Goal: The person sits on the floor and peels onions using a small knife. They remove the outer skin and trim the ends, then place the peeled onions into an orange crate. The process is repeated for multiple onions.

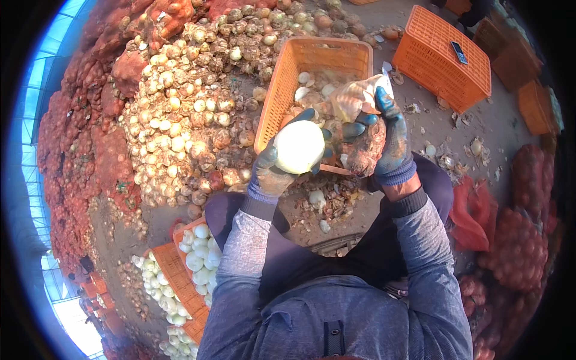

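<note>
My left hand (273, 173), in a grey and blue work glove, grips a peeled white onion (299, 147). Its fingers wrap around the far side. On the right, my right hand (393, 135) wears a matching soiled glove and pinches a large piece of papery onion skin (355, 96) under its thumb. A pale, blade-like edge (387, 85) shows beside the thumb; I cannot tell whether it is a knife. In the same palm is a reddish-brown crumpled bundle (366, 150), its nature unclear. Both hands are above the near end of an orange plastic crate (272, 103) containing onions and loose skins.
Unpeeled onions (180, 117) lie heaped at left, before red mesh sacks (67, 166). Peeled onions (198, 258) fill a crate by my left knee. An upturned orange crate (441, 54) carries a mobile phone (459, 52). Full mesh sacks (517, 252) stand at right; skins (333, 198) litter the floor.
</note>
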`<action>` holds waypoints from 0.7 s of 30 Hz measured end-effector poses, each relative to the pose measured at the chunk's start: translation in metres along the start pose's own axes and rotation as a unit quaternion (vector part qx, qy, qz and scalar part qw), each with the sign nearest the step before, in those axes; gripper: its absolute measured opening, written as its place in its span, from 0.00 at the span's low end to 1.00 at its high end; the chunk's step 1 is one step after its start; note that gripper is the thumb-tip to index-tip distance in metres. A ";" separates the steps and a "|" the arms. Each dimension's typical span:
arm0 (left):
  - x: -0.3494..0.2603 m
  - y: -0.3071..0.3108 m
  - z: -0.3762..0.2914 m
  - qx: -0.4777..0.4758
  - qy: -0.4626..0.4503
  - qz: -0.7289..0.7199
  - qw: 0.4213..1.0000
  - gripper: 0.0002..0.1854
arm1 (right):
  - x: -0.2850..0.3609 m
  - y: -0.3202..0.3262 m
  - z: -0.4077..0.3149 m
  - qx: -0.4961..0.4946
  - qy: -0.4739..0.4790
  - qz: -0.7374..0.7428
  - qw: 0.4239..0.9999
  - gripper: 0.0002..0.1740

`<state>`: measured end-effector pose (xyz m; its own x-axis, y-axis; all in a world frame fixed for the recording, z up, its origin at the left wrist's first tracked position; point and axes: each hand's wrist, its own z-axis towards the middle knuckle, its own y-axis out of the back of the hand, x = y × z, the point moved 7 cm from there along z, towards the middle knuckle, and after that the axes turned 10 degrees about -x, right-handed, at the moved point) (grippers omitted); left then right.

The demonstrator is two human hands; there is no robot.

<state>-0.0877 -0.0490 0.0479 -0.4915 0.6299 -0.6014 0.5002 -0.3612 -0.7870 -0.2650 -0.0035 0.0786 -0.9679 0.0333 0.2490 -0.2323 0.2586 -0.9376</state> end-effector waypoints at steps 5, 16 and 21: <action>-0.002 0.001 0.001 0.019 0.013 -0.154 0.988 0.68 | 0.060 0.008 -0.002 -0.153 0.310 -0.675 0.651 0.16; -0.048 0.031 -0.083 -0.103 -0.239 -0.108 0.959 0.47 | 0.008 0.072 0.024 -0.047 0.078 -0.835 0.543 0.18; -0.085 0.077 -0.237 -0.130 -0.343 -0.157 0.917 0.41 | -0.014 0.080 0.044 0.006 0.048 -0.870 0.491 0.20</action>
<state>0.1620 0.0322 0.0710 -0.9288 0.0617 -0.3654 0.3659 -0.0028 -0.9306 -0.2743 -0.0256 -0.0103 0.7053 -0.1818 0.6852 -0.7004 -0.0295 0.7131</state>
